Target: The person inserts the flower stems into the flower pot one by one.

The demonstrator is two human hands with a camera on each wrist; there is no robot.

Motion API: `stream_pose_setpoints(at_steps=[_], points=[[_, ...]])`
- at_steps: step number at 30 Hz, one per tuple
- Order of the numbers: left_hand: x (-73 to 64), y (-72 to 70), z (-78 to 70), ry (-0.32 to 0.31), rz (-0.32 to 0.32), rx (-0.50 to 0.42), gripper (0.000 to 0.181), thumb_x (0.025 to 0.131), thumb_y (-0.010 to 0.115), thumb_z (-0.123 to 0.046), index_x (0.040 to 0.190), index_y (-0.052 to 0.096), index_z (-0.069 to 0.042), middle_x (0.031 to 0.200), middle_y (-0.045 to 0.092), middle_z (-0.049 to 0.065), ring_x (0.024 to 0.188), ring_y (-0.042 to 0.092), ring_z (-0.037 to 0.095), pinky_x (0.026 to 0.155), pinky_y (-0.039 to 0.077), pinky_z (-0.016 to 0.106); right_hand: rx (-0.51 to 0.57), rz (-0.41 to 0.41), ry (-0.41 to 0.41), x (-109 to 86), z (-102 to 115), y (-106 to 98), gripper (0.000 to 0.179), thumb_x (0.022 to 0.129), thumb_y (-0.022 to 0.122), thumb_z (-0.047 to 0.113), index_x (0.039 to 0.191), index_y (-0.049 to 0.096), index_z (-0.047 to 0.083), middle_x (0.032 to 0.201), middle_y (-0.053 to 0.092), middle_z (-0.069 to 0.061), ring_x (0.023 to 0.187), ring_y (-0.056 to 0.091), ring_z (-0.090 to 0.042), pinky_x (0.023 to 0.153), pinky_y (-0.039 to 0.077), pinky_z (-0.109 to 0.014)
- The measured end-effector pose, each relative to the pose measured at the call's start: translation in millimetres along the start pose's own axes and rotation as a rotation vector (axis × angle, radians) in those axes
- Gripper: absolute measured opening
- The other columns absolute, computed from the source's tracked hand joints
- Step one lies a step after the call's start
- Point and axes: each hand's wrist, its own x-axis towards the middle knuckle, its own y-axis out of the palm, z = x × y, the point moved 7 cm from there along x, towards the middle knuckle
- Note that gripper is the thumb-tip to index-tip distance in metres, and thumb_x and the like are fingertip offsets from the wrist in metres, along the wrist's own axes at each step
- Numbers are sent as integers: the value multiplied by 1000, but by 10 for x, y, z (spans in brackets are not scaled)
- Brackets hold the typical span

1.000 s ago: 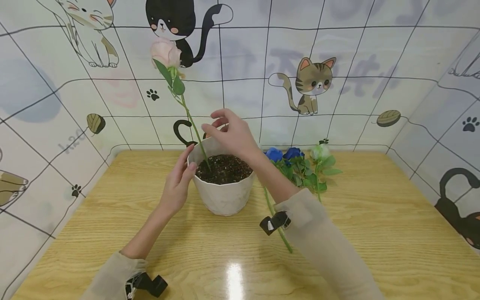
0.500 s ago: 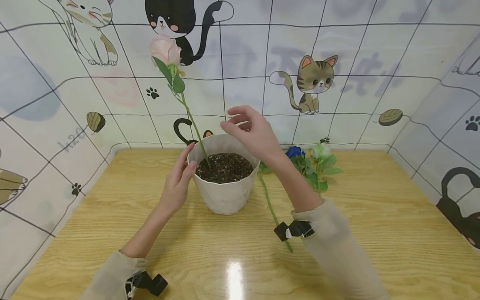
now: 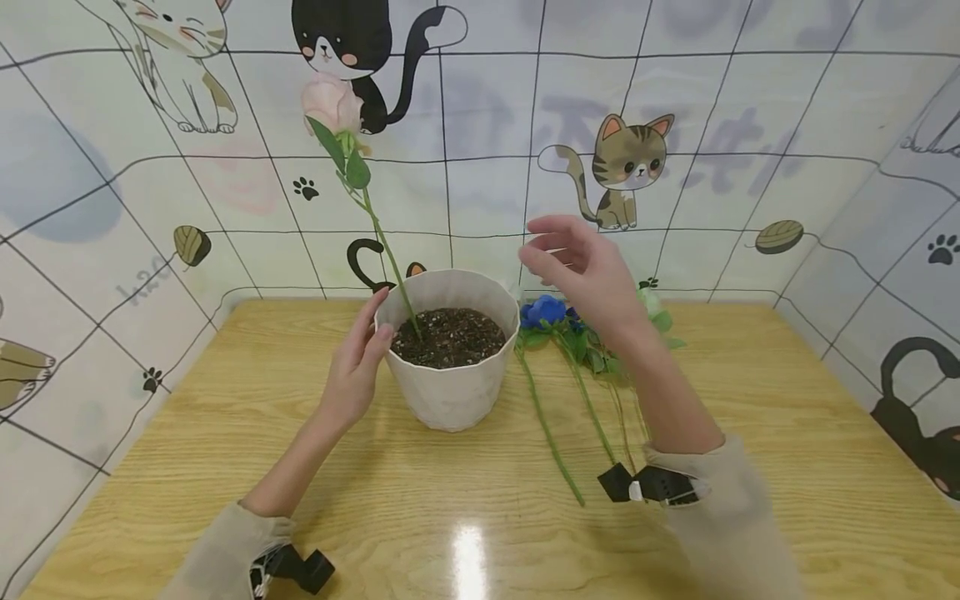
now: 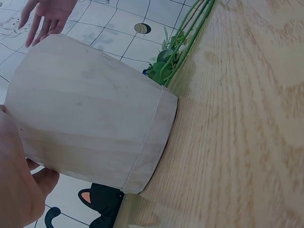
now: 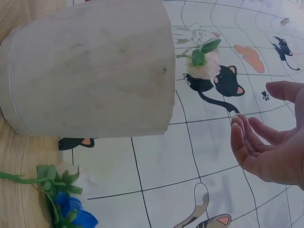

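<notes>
1. A person's left hand [image 3: 352, 375] rests against the left wall of a pale pot [image 3: 450, 392] at the middle of a wooden table [image 3: 787, 467], fingers straight, thumb on the rim.
2. A pink rose [image 3: 332, 104] stands planted in the pot's soil [image 3: 450, 337], leaning left.
3. The right hand [image 3: 592, 275] hovers empty, fingers loosely spread, above blue flowers [image 3: 543, 312] lying just right of the pot.

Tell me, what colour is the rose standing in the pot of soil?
The upright rose is pale pink, clearest in the head view.
</notes>
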Motion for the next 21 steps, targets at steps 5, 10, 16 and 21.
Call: stream_pose_setpoints(at_steps=[5,10,16,21], points=[[-12,1,-14,-3,1,-10,50,109,42,-24,159,35,-20,158,39,8,140,43,29,110,40,48,-24,-47,-9,-130,-62,-241,39,100,64,31,133,60,11,116,65,-8,98,64,-21,87,52,-29],[-11,-1,-4,-6,3,-3,51,109,41,-24,159,34,-15,157,40,9,139,43,29,110,40,50,-73,-55,9,-230,-171,-423,38,101,63,32,133,60,13,116,64,-7,95,63,-19,84,50,-28],[-14,-3,-8,-8,4,-9,51,109,41,-23,159,34,-16,158,39,8,140,43,30,110,40,51,-132,-45,27,-347,-328,-589,38,102,62,31,135,59,14,117,63,-6,95,62,-19,82,50,-25],[-11,3,-9,-5,1,-15,51,109,42,-23,159,34,-15,158,39,9,139,43,30,110,40,50,-185,-47,57,-436,-530,-768,40,103,60,30,137,57,10,115,63,-6,94,62,-15,79,50,-21]])
